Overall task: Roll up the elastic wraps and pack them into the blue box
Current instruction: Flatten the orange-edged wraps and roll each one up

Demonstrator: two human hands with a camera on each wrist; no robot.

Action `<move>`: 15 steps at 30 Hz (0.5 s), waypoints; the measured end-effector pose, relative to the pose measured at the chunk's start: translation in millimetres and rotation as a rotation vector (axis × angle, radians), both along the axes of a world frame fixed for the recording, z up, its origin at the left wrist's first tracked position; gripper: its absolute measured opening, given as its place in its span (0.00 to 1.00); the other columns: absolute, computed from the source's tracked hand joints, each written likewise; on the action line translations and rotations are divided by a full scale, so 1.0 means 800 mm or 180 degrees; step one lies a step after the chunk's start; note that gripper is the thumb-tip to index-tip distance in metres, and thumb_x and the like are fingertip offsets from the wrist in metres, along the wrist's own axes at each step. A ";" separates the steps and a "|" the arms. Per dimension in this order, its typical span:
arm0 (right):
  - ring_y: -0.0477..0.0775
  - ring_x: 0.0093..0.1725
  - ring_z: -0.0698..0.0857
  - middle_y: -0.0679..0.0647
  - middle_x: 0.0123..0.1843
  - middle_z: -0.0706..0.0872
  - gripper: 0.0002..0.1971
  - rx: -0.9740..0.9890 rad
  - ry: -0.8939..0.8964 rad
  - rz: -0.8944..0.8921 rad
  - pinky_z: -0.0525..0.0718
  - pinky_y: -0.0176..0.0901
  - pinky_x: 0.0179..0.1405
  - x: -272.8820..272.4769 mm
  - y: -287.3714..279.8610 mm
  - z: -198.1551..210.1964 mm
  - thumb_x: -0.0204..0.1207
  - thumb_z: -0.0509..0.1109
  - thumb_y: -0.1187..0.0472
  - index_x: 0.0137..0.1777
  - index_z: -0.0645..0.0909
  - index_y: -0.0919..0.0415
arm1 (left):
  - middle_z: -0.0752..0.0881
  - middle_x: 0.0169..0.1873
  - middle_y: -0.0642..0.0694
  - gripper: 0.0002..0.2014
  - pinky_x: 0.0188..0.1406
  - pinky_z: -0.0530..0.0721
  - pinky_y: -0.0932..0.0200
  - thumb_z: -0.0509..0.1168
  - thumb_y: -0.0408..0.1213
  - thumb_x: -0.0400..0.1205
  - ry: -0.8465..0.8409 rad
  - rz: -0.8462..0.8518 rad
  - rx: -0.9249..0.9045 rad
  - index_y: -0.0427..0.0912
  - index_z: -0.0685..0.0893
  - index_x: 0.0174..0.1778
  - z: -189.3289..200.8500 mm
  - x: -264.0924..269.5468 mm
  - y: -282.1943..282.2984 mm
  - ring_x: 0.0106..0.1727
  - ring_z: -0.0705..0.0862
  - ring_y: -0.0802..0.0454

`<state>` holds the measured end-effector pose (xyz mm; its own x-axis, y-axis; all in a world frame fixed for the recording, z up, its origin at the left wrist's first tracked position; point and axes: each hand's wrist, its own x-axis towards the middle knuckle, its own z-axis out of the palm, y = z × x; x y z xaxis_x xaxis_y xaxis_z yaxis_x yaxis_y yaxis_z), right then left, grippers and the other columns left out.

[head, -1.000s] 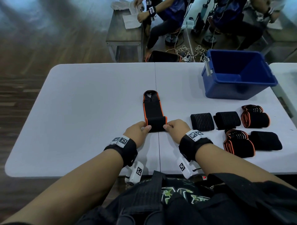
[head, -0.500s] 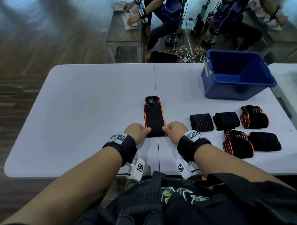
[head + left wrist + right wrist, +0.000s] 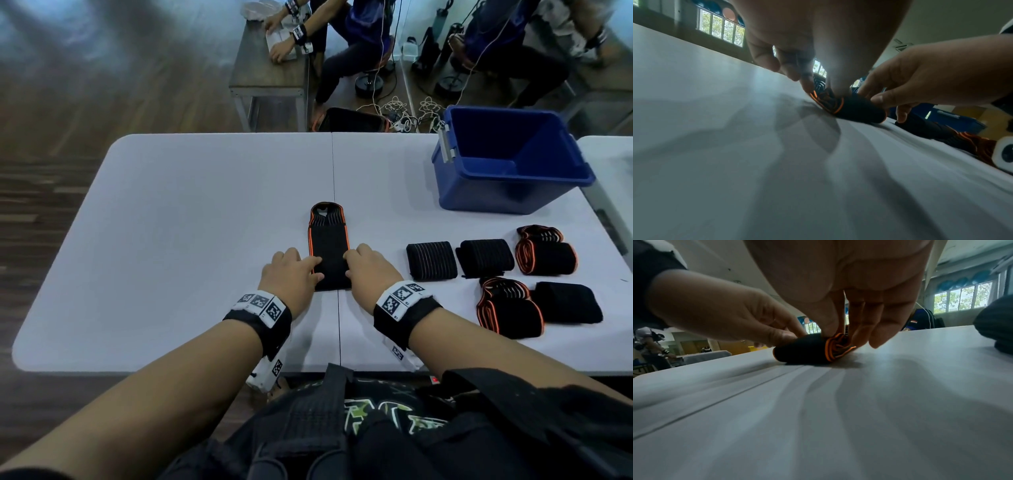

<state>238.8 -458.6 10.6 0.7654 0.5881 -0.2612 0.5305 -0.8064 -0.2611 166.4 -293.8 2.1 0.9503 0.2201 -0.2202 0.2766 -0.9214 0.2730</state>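
A black elastic wrap with orange edging (image 3: 329, 236) lies lengthwise on the white table (image 3: 191, 240), and its near end is rolled into a short roll (image 3: 334, 279). My left hand (image 3: 317, 270) pinches the roll's left end (image 3: 826, 100) with thumb and fingers. My right hand (image 3: 347, 265) pinches the right end (image 3: 838, 345) the same way. The roll (image 3: 803, 348) rests on the table between both hands. The blue box (image 3: 486, 195) stands open at the far right, and nothing shows inside it.
Several rolled wraps lie in two rows right of my hands, among them a striped one (image 3: 431, 260), a black one (image 3: 484, 257) and an orange-edged one (image 3: 507, 308). People sit at a wooden bench (image 3: 270, 78) beyond the table. A second white table (image 3: 613, 154) adjoins on the right.
The wrap's far end has slid slightly toward me. My fingers now reach further over the top of the roll than a second ago.
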 end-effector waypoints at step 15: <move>0.59 0.55 0.85 0.53 0.54 0.87 0.19 0.0388 0.0910 -0.0446 0.83 0.51 0.56 0.027 -0.005 -0.012 0.76 0.72 0.50 0.66 0.78 0.50 | 0.89 0.61 0.47 0.19 0.59 0.75 0.63 0.67 0.41 0.84 0.0138 0.0593 -0.1503 0.58 0.83 0.72 -0.017 0.018 0.021 0.63 0.85 0.47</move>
